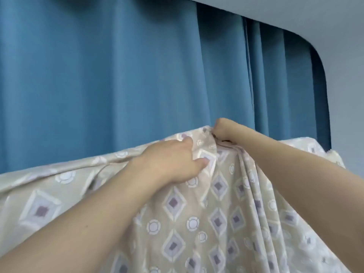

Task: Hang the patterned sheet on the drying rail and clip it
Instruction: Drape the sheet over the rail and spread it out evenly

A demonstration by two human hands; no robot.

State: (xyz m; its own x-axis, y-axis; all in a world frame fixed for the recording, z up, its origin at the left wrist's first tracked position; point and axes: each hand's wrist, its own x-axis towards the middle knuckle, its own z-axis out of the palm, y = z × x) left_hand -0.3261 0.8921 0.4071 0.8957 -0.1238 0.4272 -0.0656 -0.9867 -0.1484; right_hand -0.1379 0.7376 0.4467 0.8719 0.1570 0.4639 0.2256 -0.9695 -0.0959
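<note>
A room in a home.
Full blue curtains (pixel 118 75) hang from a pale ceiling (pixel 295 8), beside a plain wall (pixel 350 95).

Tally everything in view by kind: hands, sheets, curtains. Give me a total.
Bare hands: 2, the left hand and the right hand, both gripping the sheet
Beige fabric sheet patterned with purple diamonds and white circles: 1
Blue fabric curtain: 1
Total: 4
</note>
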